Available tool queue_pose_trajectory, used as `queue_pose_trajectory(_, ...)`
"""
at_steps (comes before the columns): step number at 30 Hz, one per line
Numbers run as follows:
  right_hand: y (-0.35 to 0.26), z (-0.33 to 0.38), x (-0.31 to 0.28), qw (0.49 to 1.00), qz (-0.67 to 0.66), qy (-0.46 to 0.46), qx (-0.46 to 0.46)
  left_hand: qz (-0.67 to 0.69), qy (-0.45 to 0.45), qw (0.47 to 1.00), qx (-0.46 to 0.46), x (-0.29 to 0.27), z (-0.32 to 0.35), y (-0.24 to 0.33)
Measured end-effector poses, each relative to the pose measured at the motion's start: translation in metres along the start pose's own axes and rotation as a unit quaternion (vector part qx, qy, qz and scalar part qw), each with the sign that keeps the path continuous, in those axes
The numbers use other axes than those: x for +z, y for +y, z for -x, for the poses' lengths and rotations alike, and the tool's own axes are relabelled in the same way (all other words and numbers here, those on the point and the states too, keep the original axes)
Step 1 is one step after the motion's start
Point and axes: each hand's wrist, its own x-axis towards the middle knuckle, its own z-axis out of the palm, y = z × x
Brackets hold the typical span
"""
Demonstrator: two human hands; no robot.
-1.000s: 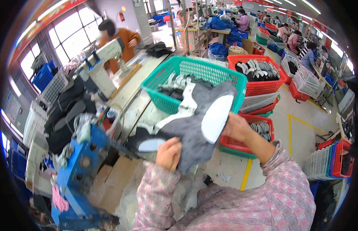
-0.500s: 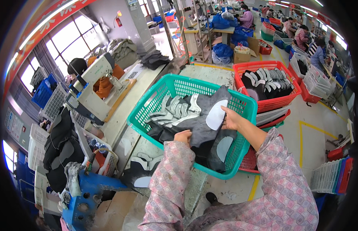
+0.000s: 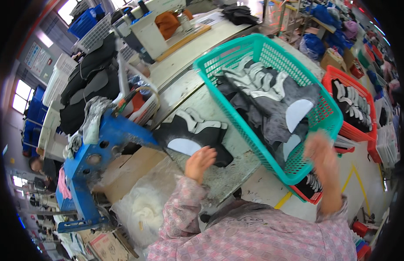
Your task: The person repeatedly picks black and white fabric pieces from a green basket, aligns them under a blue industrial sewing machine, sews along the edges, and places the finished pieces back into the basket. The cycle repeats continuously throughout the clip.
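Note:
Beside me, a green plastic basket holds a pile of dark grey fabric pieces, several with white strips and rounded white patches. My left hand is empty, its fingers stretched out at the edge of the black cut pieces on the worktable. Those pieces have white strips along one side and a white half-round patch. My right hand, blurred by motion, is raised by the basket's near right corner, with its fingers apart and nothing visible in it.
A blue machine arm stands at the left, above cardboard and a plastic bag. Behind it, black pieces hang over white crates. A sewing machine is farther back. Red baskets with similar pieces stand at the right.
Both hands have let go of the grey piece, which now lies in the basket. My left hand has moved left to the table pieces, my right hand back. The view has turned left and down.

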Motion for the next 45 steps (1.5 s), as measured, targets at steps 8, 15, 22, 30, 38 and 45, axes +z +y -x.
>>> queue_pose_trajectory(8,0.272,-0.099,0.114,0.936,0.319,0.081,0.128,-0.136,0.399,0.897,0.132,-0.210,-0.134,-0.061)
queue_pose_trajectory(15,0.328,-0.180,0.099,0.881,0.452,0.123,-0.064,-0.175,0.377,0.883,0.218,-0.157,-0.124,-0.061)
queue_pose_trajectory(22,0.280,-0.091,0.109,0.771,0.628,0.074,-0.075,-0.399,0.354,0.834,0.141,-0.109,0.038,-0.092)
queue_pose_trajectory(30,0.248,-0.082,0.143,0.693,0.685,0.081,-0.209,-0.225,0.427,0.852,0.203,-0.162,0.009,-0.109)
queue_pose_trajectory(38,0.180,-0.039,0.188,0.970,0.207,0.082,-0.103,0.140,0.242,0.927,0.248,-0.157,0.117,-0.070)
queue_pose_trajectory(45,0.221,0.055,0.291,0.972,0.199,-0.070,0.107,0.173,-0.002,0.985,0.005,-0.242,0.341,-0.067)
